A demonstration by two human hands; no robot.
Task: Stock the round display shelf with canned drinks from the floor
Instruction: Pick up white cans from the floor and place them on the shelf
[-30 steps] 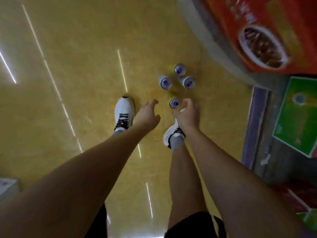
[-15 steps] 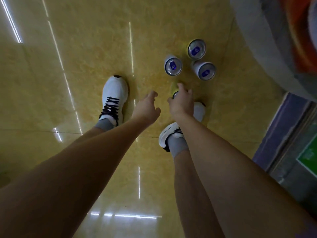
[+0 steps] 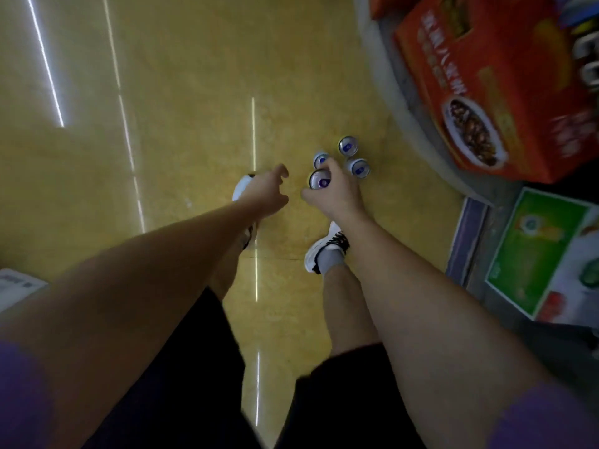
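Observation:
Three silver cans with purple tabs stand on the yellow floor: one [image 3: 348, 146] farthest, one [image 3: 358, 168] to its right, one [image 3: 319, 159] partly behind my fingers. My right hand [image 3: 337, 192] grips a fourth can [image 3: 319, 180] from the side, lifted off the floor. My left hand [image 3: 266, 193] hovers just left of it with fingers loosely curled, holding nothing. The grey curved base of the round display shelf [image 3: 405, 102] runs along the upper right.
An orange carton [image 3: 479, 89] sits on the shelf base. A green box [image 3: 538, 254] and a purple strip [image 3: 466, 234] lie at the right. My white shoes [image 3: 321, 251] stand below the cans. A white object [image 3: 16, 286] pokes in at the left edge.
My right hand closed around the nearest can and raised it from the floor. The camera view pulled back up, bringing the orange carton and green box into sight.

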